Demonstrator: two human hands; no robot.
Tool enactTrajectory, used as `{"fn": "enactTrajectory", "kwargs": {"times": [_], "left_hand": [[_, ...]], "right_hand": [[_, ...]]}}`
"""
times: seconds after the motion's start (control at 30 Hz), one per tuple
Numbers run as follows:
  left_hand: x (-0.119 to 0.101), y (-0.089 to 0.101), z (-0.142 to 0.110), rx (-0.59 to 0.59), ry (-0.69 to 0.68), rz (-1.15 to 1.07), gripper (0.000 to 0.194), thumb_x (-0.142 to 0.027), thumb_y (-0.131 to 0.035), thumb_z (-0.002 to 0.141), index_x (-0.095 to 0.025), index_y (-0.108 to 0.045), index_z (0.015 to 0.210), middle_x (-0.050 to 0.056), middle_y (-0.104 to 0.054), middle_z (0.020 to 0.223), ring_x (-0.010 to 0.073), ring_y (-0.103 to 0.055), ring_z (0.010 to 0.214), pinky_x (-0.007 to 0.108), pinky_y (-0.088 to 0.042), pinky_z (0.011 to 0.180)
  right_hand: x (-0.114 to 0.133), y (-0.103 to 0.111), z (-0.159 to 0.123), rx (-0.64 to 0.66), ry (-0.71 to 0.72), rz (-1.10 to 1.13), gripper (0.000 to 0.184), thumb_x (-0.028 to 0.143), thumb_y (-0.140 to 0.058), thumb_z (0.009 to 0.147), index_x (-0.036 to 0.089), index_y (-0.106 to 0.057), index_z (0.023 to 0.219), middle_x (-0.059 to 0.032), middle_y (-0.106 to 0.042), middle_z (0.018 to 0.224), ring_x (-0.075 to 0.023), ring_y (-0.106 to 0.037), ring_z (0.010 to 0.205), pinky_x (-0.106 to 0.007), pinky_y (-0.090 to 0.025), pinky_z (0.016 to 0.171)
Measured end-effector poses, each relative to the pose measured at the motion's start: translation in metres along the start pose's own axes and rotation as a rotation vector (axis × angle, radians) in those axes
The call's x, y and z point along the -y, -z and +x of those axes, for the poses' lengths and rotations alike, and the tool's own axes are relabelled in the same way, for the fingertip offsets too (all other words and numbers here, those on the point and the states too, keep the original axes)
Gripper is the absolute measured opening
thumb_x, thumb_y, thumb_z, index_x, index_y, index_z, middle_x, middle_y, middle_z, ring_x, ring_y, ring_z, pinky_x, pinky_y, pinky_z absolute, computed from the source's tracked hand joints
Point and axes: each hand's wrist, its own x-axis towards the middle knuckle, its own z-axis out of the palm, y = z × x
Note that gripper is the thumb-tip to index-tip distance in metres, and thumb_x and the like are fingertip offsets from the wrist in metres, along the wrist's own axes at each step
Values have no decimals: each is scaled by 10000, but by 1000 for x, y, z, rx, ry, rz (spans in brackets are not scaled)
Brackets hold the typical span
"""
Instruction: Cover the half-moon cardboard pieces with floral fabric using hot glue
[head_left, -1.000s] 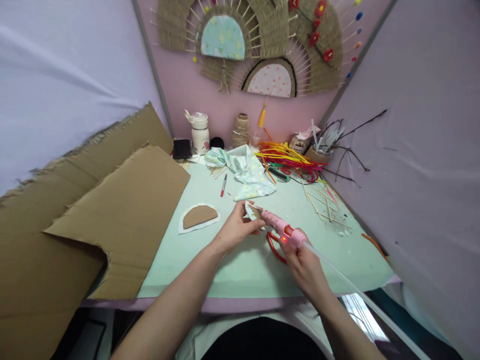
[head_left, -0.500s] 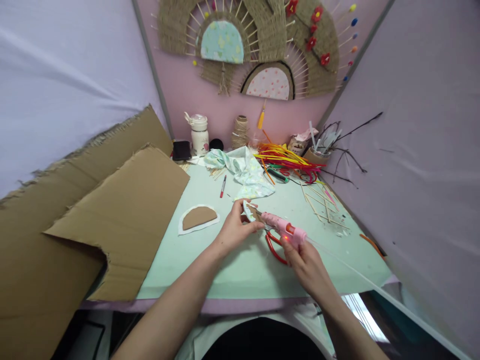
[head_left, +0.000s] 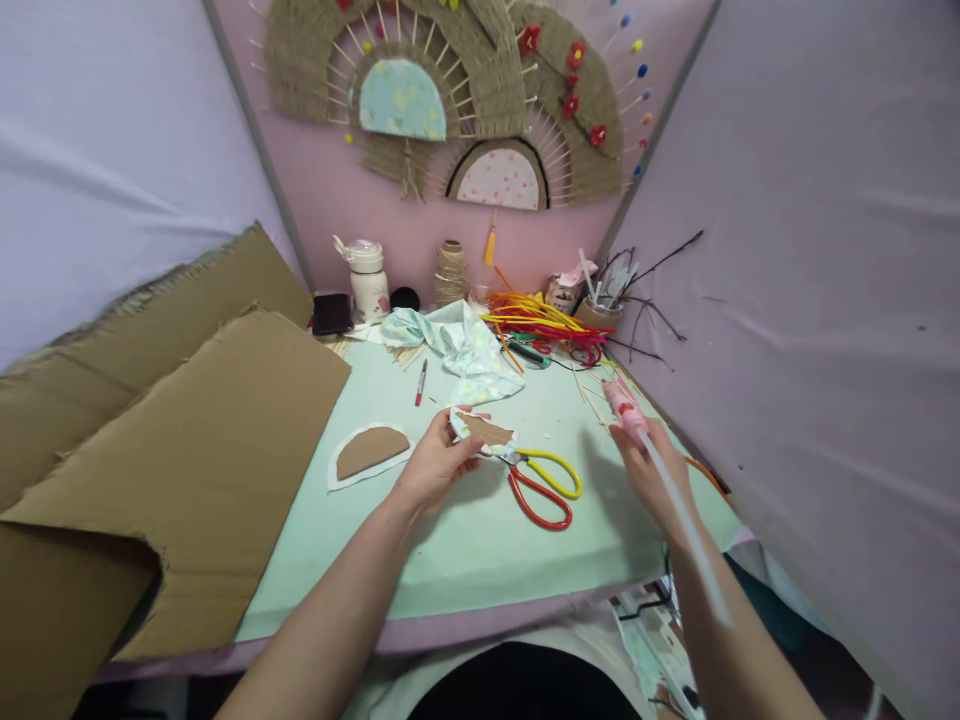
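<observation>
My left hand (head_left: 433,465) pinches a small cardboard piece wrapped in pale fabric (head_left: 484,431), held just above the mint-green table (head_left: 465,550). My right hand (head_left: 646,470) is closed round a pink glue gun (head_left: 624,405) with a long clear glue stick (head_left: 686,520) trailing back toward me; the gun points away, near the table's right side. Scissors with one red and one yellow handle (head_left: 541,486) lie on the table between my hands. A brown cardboard half-round on white fabric (head_left: 367,452) lies left of my left hand.
Large cardboard sheets (head_left: 165,450) cover the table's left side. At the back are crumpled printed fabric (head_left: 457,345), a red pen (head_left: 421,382), coloured sticks (head_left: 540,318), a twine spool (head_left: 450,272), a white bottle (head_left: 367,280) and a cup with twigs (head_left: 600,305). Woven fans hang on the pink wall.
My right hand has carried the glue gun away from the fabric piece to the right side of the table. The scissors now lie uncovered. The left hand still holds the piece.
</observation>
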Motion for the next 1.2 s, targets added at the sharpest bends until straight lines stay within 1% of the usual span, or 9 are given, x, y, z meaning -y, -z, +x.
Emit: {"fn": "enactTrajectory", "kwargs": {"times": [0.1, 0.23, 0.37, 0.5, 0.57, 0.63, 0.77, 0.9, 1.2], "left_hand": [[-2, 1, -2, 114, 20, -20, 501, -341, -733, 730, -252, -486, 1157, 75, -532, 1347, 125, -608, 924, 198, -481, 656], [-5, 4, -5, 242, 30, -26, 535, -372, -740, 719, -254, -505, 1185, 102, -503, 1378, 158, -605, 970, 213, -480, 669], [-5, 6, -7, 291, 28, -28, 588, -407, -754, 694, -250, -525, 1212, 126, -503, 1374, 181, -608, 977, 231, -479, 691], [-4, 4, -8, 343, 43, -32, 625, -412, -763, 682, -246, -524, 1235, 149, -506, 1371, 241, -602, 1053, 274, -494, 735], [-3, 3, -8, 386, 63, -39, 651, -419, -777, 661, -248, -527, 1238, 154, -516, 1361, 262, -599, 1072, 297, -502, 750], [-2, 2, -9, 427, 87, -47, 680, -422, -790, 641, -252, -530, 1246, 155, -526, 1348, 272, -600, 1078, 315, -507, 762], [-2, 2, -11, 446, 118, -52, 704, -406, -803, 629, -264, -533, 1263, 137, -553, 1310, 252, -622, 1022, 324, -517, 760], [-2, 2, -12, 442, 122, -63, 705, -405, -805, 625, -271, -541, 1265, 110, -587, 1244, 218, -639, 936, 321, -525, 744], [2, 5, -10, 473, 149, -45, 748, -439, -786, 637, -267, -506, 1309, 112, -620, 1178, 225, -641, 931, 326, -530, 746]], "right_hand": [[-29, 1, 32, 150, -69, -297, 399, 448, -382, 915, 131, -560, 1077, -145, -661, 923, -254, -611, 788, -309, -413, 613], [-51, -5, 65, 250, -30, -378, 279, 334, -484, 869, 113, -602, 992, -194, -645, 974, -309, -600, 889, -371, -415, 697], [-56, -5, 74, 261, -31, -419, 331, 350, -504, 862, 108, -620, 1055, -243, -594, 1111, -385, -532, 1040, -502, -407, 792], [-28, 10, 46, 167, 9, -370, 463, 403, -410, 914, 153, -519, 1288, -228, -523, 1242, -379, -466, 1124, -558, -380, 868], [0, 16, 21, 70, 300, -13, 412, 372, -390, 934, 194, -551, 1269, -155, -561, 1164, -302, -498, 1097, -489, -383, 929], [29, 19, -4, 161, 522, 283, 387, 368, -364, 956, 243, -569, 1259, -102, -538, 1129, -248, -514, 1072, -431, -405, 936], [67, 11, -35, 272, 674, 425, 384, 366, -360, 964, 275, -586, 1260, -91, -488, 1099, -236, -488, 1050, -416, -427, 897], [71, 1, -39, 286, 709, 379, 386, 386, -357, 961, 270, -610, 1229, -95, -471, 1098, -248, -459, 1057, -444, -413, 908], [69, 1, -40, 261, 784, 258, 374, 393, -384, 942, 285, -599, 1229, -100, -490, 1116, -263, -453, 1045, -465, -419, 899]]}}
